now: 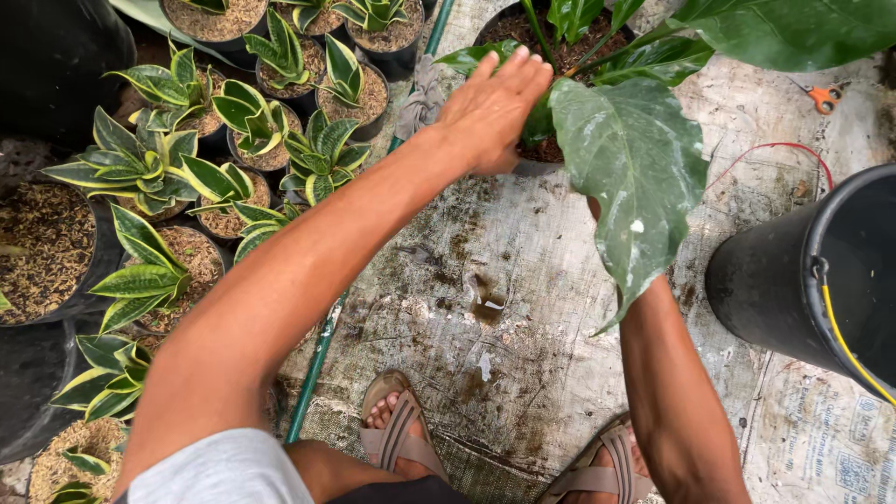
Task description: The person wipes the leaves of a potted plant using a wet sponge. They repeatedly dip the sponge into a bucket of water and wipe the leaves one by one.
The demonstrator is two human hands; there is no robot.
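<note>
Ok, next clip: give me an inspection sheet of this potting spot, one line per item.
Surface: worn, soil-stained woven sheeting on the ground.
Job's things: black pot with a large-leaved plant; left hand rests on the pot's rim.
Clutter: orange-handled scissors, grey rag.
Hands: left hand open, flat on the rim; right hand hidden behind a big leaf, only the forearm shows.
Cables: thin red cord; green hose beside the sheeting.
Surroundings: many small potted plants with yellow-edged leaves at left, black bucket at right, sandalled feet below.
</note>
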